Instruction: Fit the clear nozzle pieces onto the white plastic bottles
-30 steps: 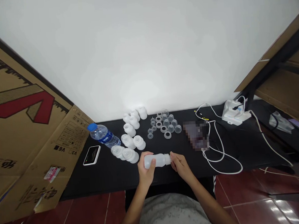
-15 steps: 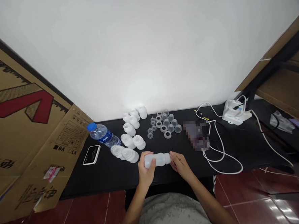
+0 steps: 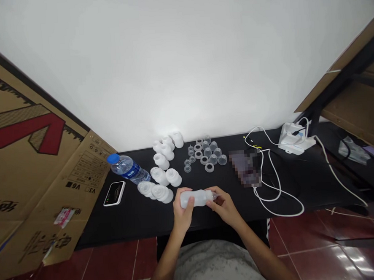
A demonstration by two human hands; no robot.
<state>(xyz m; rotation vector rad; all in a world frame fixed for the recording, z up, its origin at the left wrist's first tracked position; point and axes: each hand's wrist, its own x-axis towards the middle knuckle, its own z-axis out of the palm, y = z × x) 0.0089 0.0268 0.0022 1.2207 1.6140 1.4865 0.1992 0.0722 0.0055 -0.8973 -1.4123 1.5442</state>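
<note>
A frosted white baby bottle (image 3: 195,198) lies sideways between my hands, its teat end pointing right. My left hand (image 3: 183,210) is wrapped round the bottle's base, with the thumb along its near side. At the neck, my right hand (image 3: 222,205) has closed its fingers on the collar. A clear teat (image 3: 215,195) shows at that end, partly covered by the fingers. Ahead and to the left stand several short white bottles (image 3: 161,161), the nearer ones with clear teats set in their tops. Clear rings (image 3: 204,160), small teats (image 3: 188,168) and domed caps (image 3: 222,159) lie beyond my hands.
A blue-capped water bottle (image 3: 130,169) leans left of the white bottles, near a white-framed device (image 3: 114,193). At right are a pixelated object (image 3: 245,168), a looped white cable (image 3: 282,201) and a power strip (image 3: 293,140). A cardboard sheet (image 3: 67,198) bounds the left side.
My right hand has shifted its grip slightly, its thumb moving left onto the bottle's collar, so the clear teat now shows. The left hand keeps hold of the bottle's base.
</note>
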